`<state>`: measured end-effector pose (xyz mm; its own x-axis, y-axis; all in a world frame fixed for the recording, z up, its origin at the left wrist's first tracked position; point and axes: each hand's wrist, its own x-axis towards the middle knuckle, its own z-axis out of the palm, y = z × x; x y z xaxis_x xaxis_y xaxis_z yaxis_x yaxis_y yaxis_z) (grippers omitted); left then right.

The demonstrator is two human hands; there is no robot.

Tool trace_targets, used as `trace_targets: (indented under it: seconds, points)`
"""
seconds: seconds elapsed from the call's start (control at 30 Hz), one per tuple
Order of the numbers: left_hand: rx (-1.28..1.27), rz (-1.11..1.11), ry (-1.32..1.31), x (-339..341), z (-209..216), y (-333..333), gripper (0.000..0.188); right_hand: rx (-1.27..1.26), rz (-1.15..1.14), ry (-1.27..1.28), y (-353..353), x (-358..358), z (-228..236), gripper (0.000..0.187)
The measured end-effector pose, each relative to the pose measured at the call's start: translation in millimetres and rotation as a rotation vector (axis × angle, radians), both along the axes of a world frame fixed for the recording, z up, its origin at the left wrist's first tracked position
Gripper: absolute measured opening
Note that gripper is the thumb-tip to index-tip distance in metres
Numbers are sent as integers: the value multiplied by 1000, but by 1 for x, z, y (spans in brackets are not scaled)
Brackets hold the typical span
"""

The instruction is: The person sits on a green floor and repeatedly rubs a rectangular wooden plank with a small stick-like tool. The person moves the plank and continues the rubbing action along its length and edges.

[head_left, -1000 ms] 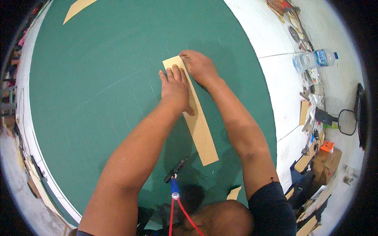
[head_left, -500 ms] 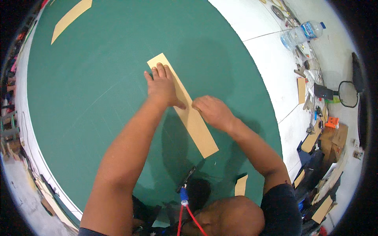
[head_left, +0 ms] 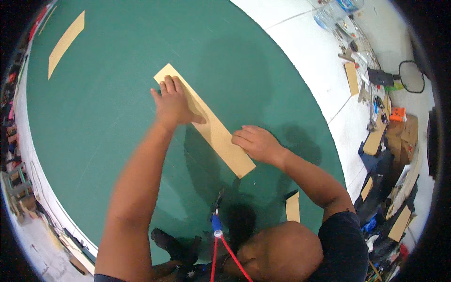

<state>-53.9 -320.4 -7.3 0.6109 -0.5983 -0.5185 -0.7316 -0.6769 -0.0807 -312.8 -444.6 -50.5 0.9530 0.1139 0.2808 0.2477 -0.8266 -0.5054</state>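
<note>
A long tan cardboard strip (head_left: pixel 213 134) lies slantwise on a broad green cloth (head_left: pixel 117 127). My left hand (head_left: pixel 174 104) presses flat on the strip's far half, fingers spread and thumb stretched along it. At the strip's right edge, toward its near end, my right hand (head_left: pixel 256 142) rests with its fingers curled together. Whatever those fingers may pinch is hidden. Faint pale lines run over the cloth to the left of the strip.
Another tan cardboard piece (head_left: pixel 66 44) lies at the far left of the cloth, and a smaller one (head_left: pixel 292 207) near my right elbow. Along the right wall are a plastic bottle (head_left: pixel 331 16), clamps and cardboard scraps. A red cord (head_left: pixel 215 258) hangs in front of me.
My right hand has slid along the strip's right edge toward its near end. My left hand stays pressed on the strip. The whole view has shifted and turned slightly.
</note>
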Motion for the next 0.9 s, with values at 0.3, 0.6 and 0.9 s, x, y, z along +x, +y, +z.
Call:
trace_targets:
  seconds: [0.3, 0.6, 0.9]
  points:
    - [-17, -4, 4, 3, 3, -2, 163, -144, -357, 107, 68, -68, 3, 38]
    - [-427, -92, -64, -85, -3, 46, 118, -214, -421, 100, 82, -74, -14, 35]
    - [-285, -104, 115, -192, -4, 66, 121, -208, -402, 101, 80, -76, -17, 34]
